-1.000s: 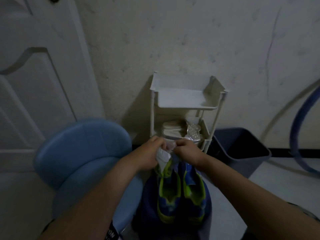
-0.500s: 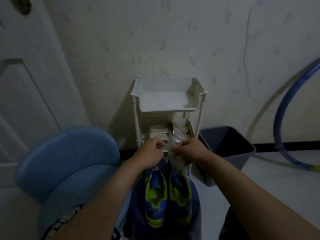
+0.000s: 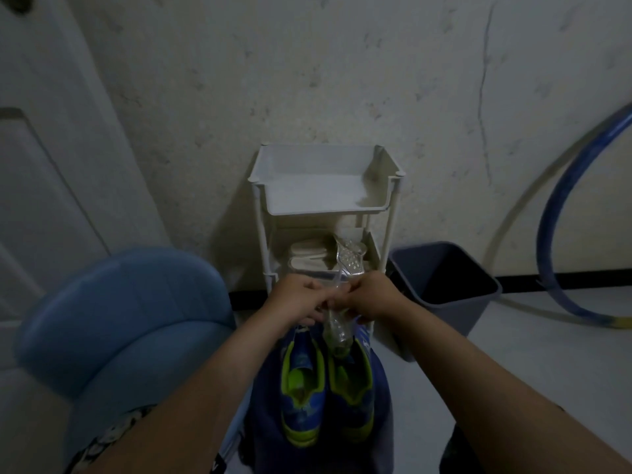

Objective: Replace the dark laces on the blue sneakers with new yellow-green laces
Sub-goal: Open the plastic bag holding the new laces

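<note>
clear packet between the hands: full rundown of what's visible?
The clear plastic packet looks like thin, crinkled, see-through film. It hangs roughly upright, its top pinched between the left hand and right hand, as if being torn or pulled open. Its lower end dangles just above the blue sneakers, near the right shoe's opening; contact is unclear. Something dark or greenish shows at the bottom, too blurred to identify.

Your hands (image 3: 301, 302) hide sneaker (image 3: 302, 381) toes and top of clear bag (image 3: 337, 331). Can't tell what's inside bag. Hoop (image 3: 561, 213) cut off at right edge.
</note>
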Available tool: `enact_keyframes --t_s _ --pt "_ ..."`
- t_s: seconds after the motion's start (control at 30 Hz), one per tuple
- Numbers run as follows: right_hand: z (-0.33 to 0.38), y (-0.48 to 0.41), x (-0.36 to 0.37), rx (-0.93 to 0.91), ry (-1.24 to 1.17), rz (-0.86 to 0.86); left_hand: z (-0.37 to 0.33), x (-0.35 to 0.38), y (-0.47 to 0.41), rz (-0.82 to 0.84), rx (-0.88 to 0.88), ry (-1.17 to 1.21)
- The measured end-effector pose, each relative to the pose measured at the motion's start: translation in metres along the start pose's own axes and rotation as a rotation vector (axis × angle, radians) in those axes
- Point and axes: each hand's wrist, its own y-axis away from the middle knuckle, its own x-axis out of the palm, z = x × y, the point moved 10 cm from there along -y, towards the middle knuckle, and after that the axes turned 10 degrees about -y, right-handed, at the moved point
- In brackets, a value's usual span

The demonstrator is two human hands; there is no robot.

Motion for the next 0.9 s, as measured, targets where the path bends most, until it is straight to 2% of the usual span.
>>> enact_keyframes --t_s 0.2,0.33,0.53,0.63,0.77,0.9 --pt "0.008 -0.001 0.009 -0.051 0.089 0.029 -0.002 -0.004 0.008 0.030 -0.009 -0.018" --pt "0.010 0.000 0.015 -0.065 0.040 0.068 -0.003 -0.011 0.011 -0.003 -0.022 -0.070" --pt "0.007 0.000 0.014 -0.034 -0.020 0.035 -0.005 -0.017 0.015 -0.058 -0.029 -0.145" --pt "0.004 -0.002 0.013 0.015 -0.038 -0.018 -0.005 -0.020 0.011 -0.093 -0.031 -0.229" --pt "-0.003 -0.007 0.002 0.060 -0.052 -0.169 -0.010 -0.031 0.009 -0.204 0.012 -0.532" --pt "0.000 -0.010 -0.024 -0.037 0.205 -0.326 -0.006 -0.045 0.009 -0.221 -0.025 -0.512"
